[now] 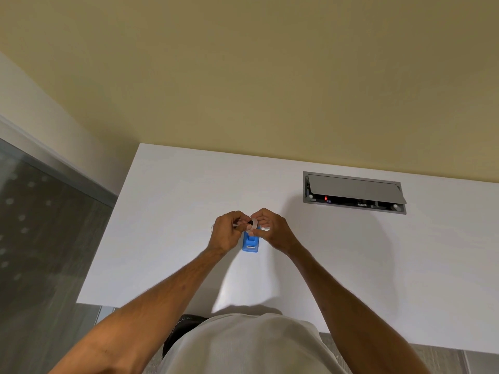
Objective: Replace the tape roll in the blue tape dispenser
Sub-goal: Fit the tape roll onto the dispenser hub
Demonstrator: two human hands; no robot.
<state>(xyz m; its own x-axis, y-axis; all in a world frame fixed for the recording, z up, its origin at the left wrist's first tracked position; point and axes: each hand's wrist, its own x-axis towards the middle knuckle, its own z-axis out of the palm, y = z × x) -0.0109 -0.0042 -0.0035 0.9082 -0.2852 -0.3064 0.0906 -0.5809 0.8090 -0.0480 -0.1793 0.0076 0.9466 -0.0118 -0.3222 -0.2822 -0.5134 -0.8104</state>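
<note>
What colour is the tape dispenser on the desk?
Blue: the tape dispenser sits on the white desk just below both hands, clearest in the head view.

No text, brand or number can be read anywhere in the frame. The grey socket box [354, 193] set into the white table [167, 238], right of centre, carries a small white label and a blue mark — both too small and blurred to make out.

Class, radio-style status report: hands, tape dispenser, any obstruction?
Both hands, left and right, pinch tape roll over blue dispenser. Dispenser on white desk. Nothing in the way.
</note>
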